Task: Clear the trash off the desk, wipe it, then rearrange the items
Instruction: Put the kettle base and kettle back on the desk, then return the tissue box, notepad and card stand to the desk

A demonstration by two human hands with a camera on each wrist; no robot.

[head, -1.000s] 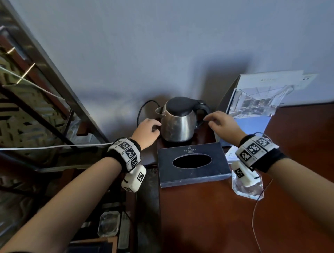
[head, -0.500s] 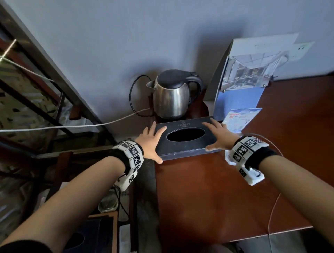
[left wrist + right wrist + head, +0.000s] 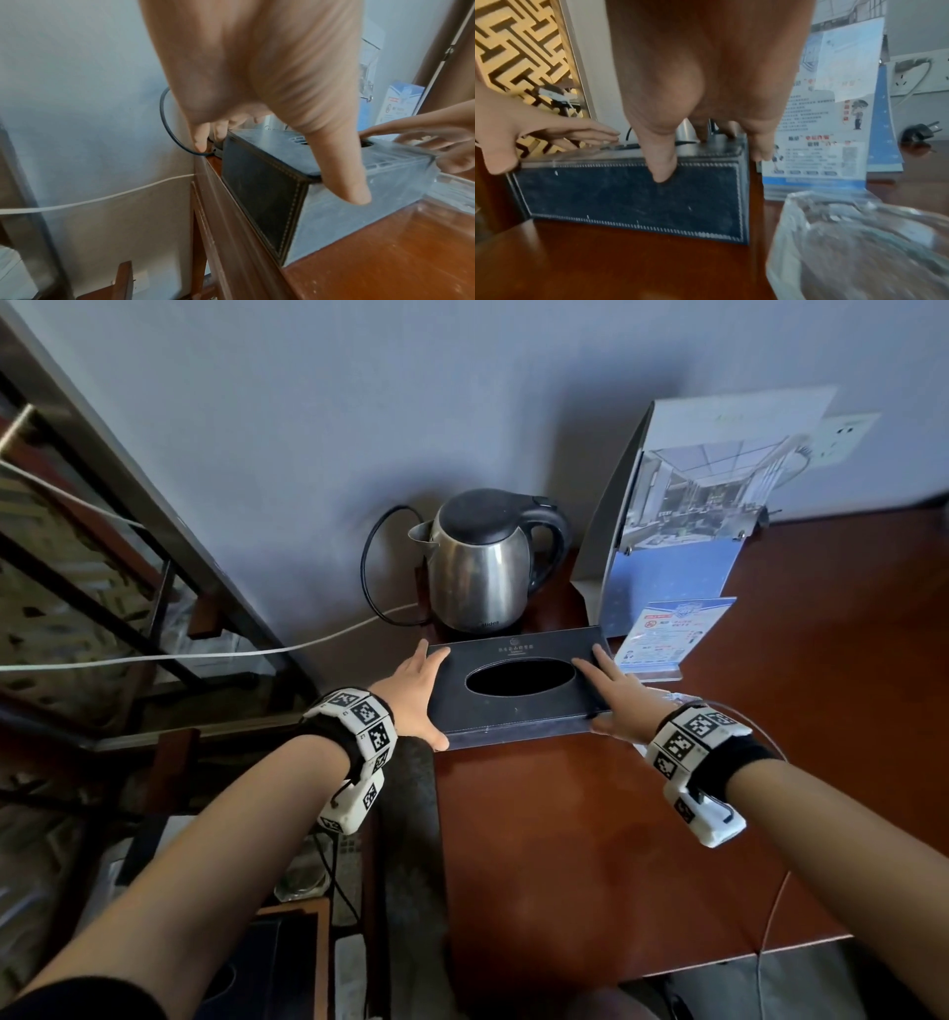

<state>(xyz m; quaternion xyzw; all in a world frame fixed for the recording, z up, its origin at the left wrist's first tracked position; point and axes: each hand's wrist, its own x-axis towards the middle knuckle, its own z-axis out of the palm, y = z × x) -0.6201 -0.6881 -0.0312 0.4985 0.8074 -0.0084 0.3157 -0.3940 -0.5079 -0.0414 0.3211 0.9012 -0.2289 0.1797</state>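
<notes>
A dark tissue box (image 3: 518, 706) with an oval slot lies on the brown desk (image 3: 590, 855), just in front of the steel kettle (image 3: 480, 567). My left hand (image 3: 416, 695) lies along the box's left end with fingers straight; its thumb (image 3: 344, 182) sits at the front corner. My right hand (image 3: 613, 695) rests flat on the box's right end, and its thumb (image 3: 662, 164) presses the front face of the box (image 3: 628, 199). Neither hand curls around anything.
A tall brochure stand (image 3: 683, 505) and a small acrylic sign (image 3: 667, 642) stand right of the box. A glass ashtray (image 3: 859, 243) sits under my right wrist. The desk's left edge (image 3: 231, 233) drops off beside the box. A white cable (image 3: 205, 654) hangs left.
Both hands left the kettle and came down onto the two ends of the tissue box. The box now sits closer to the kettle's base.
</notes>
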